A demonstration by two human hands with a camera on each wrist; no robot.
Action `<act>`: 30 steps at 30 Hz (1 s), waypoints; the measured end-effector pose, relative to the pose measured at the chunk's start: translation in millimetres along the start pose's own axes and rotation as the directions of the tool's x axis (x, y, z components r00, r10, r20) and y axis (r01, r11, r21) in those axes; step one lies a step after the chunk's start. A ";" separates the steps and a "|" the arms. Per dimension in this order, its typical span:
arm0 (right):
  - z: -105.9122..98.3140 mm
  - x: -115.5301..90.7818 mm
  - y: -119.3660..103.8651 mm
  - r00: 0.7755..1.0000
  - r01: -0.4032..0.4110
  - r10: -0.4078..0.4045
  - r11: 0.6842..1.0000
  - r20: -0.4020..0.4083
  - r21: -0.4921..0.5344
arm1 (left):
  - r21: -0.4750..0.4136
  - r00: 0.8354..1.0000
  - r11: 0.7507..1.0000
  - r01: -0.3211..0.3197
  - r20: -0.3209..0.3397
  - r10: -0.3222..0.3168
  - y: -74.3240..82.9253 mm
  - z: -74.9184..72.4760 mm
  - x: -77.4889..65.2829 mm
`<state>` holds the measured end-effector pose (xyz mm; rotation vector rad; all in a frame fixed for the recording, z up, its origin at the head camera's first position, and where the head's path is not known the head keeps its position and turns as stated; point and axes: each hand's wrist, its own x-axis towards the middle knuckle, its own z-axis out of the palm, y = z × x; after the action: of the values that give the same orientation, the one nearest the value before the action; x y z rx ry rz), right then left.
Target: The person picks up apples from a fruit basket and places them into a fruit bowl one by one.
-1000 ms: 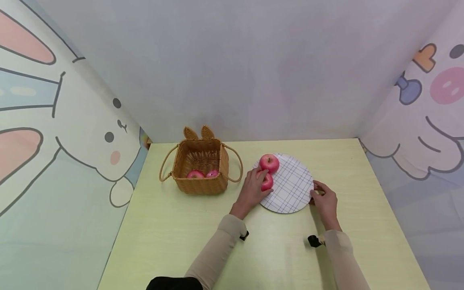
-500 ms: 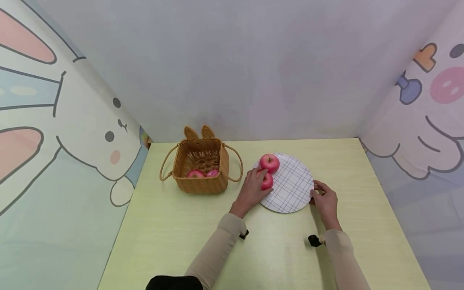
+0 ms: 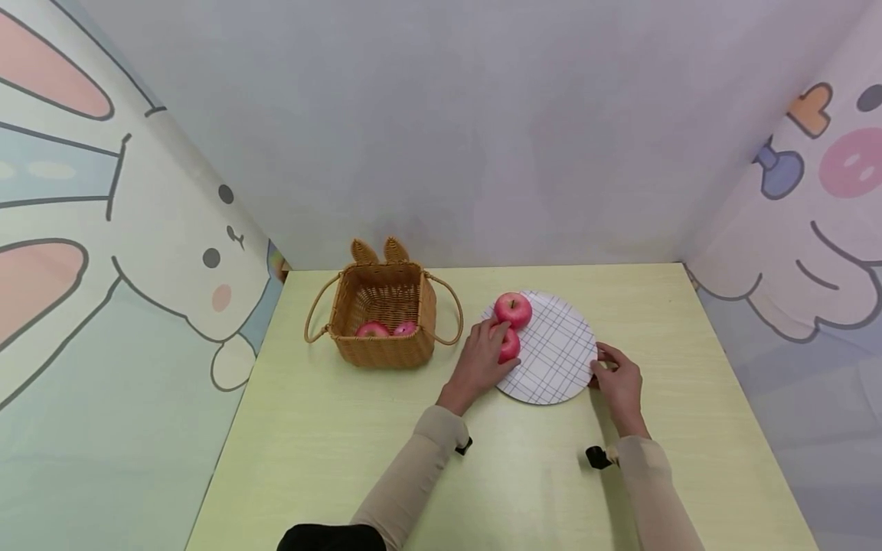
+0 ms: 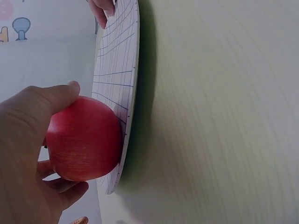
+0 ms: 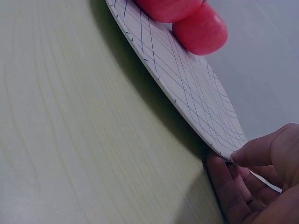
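Observation:
A white round plate [image 3: 554,360] with blue crossed lines lies on the table. Two red apples sit at its left side: a far apple [image 3: 513,309] and a near apple [image 4: 86,140]. My left hand [image 3: 478,356] grips the near apple, thumb on one side and fingers curled round the other, with the apple right at the plate's surface. At the opposite edge, my right hand [image 3: 618,383] pinches the plate's rim, thumb on top and fingers underneath, as the right wrist view [image 5: 254,172] shows.
To the left stands a wicker basket [image 3: 386,352] with two ear shapes and side handles; an apple [image 3: 372,330] and a pink fruit [image 3: 404,329] lie inside. The pale table [image 3: 331,436] meets a grey wall [image 3: 455,138] at the back, with cartoon-printed sheets on both sides.

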<state>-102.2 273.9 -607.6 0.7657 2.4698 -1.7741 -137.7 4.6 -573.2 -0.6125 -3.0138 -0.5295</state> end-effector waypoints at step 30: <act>0.0 -0.1 -0.8 1.000 -0.009 0.009 1.000 0.005 -0.010 | 0.370 0.956 0.928 -0.033 -0.259 0.138 -9.2 -90.0 -17.5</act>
<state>-102.4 273.7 -606.9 0.7691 2.4660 -1.7572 -129.2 -39.8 -492.9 -0.5822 -2.6956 -0.0402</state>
